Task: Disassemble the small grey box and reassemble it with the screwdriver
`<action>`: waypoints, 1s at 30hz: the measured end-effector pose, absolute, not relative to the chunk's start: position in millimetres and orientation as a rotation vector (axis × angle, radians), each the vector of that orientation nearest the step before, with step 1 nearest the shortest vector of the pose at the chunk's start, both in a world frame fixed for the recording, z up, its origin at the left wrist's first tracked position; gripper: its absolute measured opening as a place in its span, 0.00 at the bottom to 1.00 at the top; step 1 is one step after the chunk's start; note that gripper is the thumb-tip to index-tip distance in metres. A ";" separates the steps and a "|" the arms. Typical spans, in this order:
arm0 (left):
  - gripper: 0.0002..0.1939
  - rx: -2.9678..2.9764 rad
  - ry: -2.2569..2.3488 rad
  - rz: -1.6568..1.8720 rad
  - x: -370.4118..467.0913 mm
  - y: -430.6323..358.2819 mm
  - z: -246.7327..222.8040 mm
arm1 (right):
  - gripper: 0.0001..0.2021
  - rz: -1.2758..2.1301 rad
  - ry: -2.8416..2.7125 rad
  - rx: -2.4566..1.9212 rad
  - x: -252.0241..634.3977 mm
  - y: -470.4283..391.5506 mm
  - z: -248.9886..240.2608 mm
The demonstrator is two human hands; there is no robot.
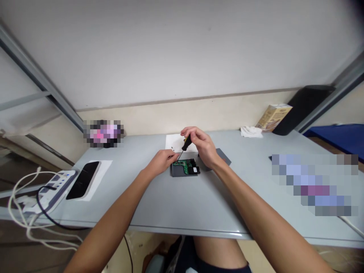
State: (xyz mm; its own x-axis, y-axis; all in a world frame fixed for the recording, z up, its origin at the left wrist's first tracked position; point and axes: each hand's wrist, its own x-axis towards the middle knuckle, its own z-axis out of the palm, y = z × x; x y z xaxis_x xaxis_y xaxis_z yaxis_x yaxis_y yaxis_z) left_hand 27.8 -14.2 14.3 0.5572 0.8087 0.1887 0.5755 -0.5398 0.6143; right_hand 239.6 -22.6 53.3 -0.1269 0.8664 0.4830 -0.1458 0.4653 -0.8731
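In the head view, I have an open electronic device, a green circuit board [185, 169] in a dark grey casing [178, 171], lying flat on the table [199, 204] between and just nearer than the hands. Its long axis runs left to right, across my line of sight. The left hand [161, 162] comes in from the left, its fingertips pinched narrow at the far left corner of the board; whether they touch the board or only the driver's shaft, I cannot tell. The right hand [204, 146] holds a black-and-yellow screwdriver [187, 142] by the handle, from the far right side. The shaft slants down and left, so the tip meets, or nearly meets, that same far left corner. The left fingers are therefore nearer to the corner than the right hand, which reaches it through the tool.

Beyond the device, I see a white sheet of paper [173, 141] with tiny dark pieces [172, 148] on it. A flat grey panel [223, 156] lies to the right, partly behind the right wrist.

As for writing, a white label [195, 170] on the board's black part is too small to read. The yellowish carton [274, 116] at far right carries print I cannot make out, and I can read no brand on the screwdriver.
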 end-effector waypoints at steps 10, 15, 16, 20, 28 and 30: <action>0.20 2.287 1.119 0.624 29.2 -15.3 17.0 | 0.11 0.926 -1.560 -0.689 237.7 -31.8 59.4; 0.20 2.277 1.135 0.625 30.1 -17.3 19.7 | 0.02 0.764 -1.527 -0.752 232.6 -31.5 58.6; 0.20 2.278 1.131 0.620 30.1 -17.6 20.1 | 0.03 0.791 -1.513 -0.750 232.4 -30.9 58.5; 0.21 2.275 1.125 0.617 29.4 -17.1 20.0 | 0.11 0.999 -1.485 -0.687 235.0 -29.1 58.1; 0.22 2.297 1.115 0.618 28.2 -14.5 17.2 | 0.08 0.892 -1.421 -0.780 238.2 -24.1 54.5; 0.22 2.301 1.111 0.625 28.0 -14.3 16.5 | 0.10 0.985 -1.420 -0.727 239.5 -23.4 53.4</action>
State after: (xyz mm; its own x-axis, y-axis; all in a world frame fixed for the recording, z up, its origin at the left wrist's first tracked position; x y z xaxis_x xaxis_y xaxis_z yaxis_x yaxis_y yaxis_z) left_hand 28.0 -14.3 16.5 0.5603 0.8079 0.1826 0.5758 -0.5383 0.6154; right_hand 239.5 -23.4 53.4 -0.1039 0.8829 0.4579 -0.1192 0.4460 -0.8871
